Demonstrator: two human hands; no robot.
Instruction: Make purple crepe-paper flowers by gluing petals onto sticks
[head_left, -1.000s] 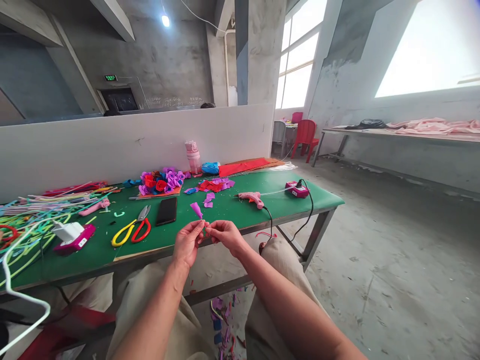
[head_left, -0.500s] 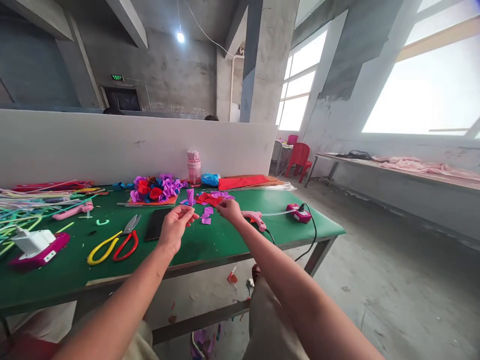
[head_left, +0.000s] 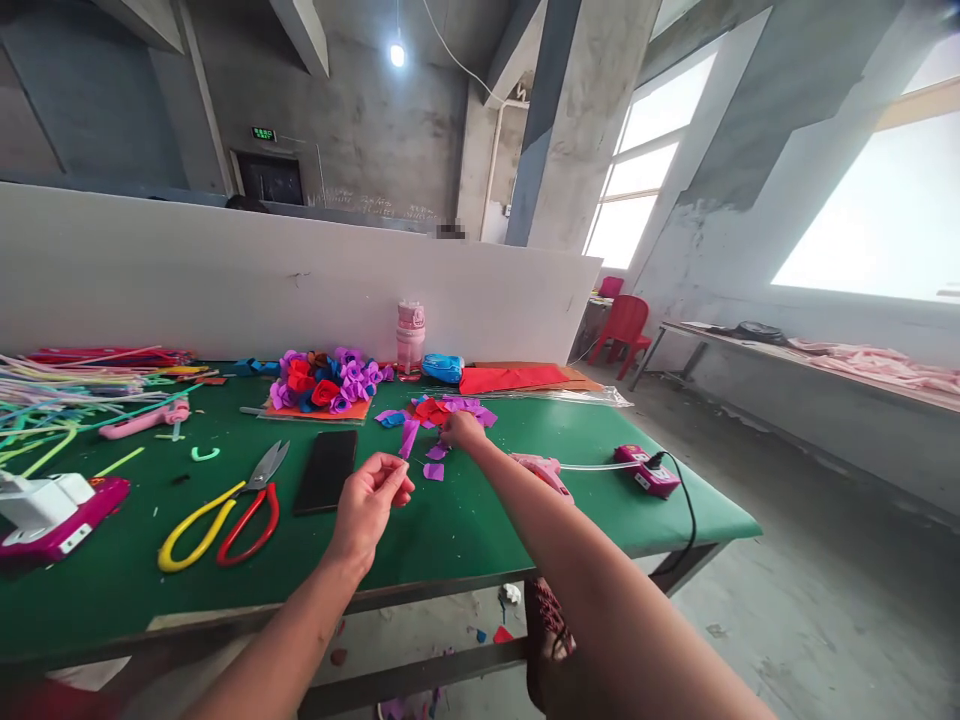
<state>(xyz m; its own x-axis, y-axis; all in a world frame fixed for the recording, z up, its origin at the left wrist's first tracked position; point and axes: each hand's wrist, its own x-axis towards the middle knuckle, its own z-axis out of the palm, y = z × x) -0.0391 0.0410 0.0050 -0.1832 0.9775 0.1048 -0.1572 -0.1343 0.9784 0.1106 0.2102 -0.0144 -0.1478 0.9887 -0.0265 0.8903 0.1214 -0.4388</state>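
Green tabletop (head_left: 82,610), scraps scattered. Scissors (head_left: 225,515), one handle yellow, one red. Sign (head_left: 263,134), lit green, characters too small to read. Flower bunch (head_left: 322,388), purple, red, blue. Left hand (head_left: 364,505): thumb and forefinger pinched together on a purple paper piece (head_left: 409,437), above the tabletop. Wall writing (head_left: 375,206), illegible, on bare concrete (head_left: 405,110). Right hand (head_left: 463,430): at coloured paper pieces (head_left: 431,410); fingertips hidden, grip cannot be told. Pink glue gun (head_left: 540,465). Magenta socket block (head_left: 645,472). Grey floor (head_left: 825,600).
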